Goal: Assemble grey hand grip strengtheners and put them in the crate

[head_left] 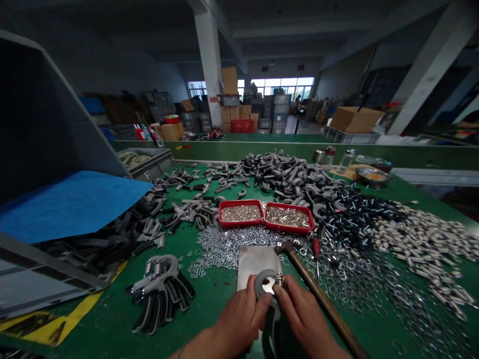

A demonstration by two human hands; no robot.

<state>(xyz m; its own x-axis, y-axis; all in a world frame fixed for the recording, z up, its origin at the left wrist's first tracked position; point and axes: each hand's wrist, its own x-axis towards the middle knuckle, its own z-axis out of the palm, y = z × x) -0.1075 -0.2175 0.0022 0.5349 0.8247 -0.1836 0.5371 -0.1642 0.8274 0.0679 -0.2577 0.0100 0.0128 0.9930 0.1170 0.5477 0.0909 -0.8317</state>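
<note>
In front of me, my left hand [243,311] is closed on a grey hook-shaped hand-grip handle [265,275] with a dark lower part. My right hand [303,311] pinches a small shiny coil spring [279,279] against the hook's right side. Both hands are over the near end of a flat metal plate [258,257]. A hammer [310,279] with a wooden handle lies to the right, partly behind my right hand. Left of my hands sits a stack of hand grips [162,286] with springs fitted. The lower end of the held handle is partly hidden by my fingers.
Two red trays [241,226] of small metal parts stand behind loose nuts [220,244]. Grey handles [288,174] are heaped at the back. Black bolted parts [348,214], pale cylinders [422,239], rings [359,279] and a red screwdriver [316,249] lie right. A grey crate [60,279] stands left.
</note>
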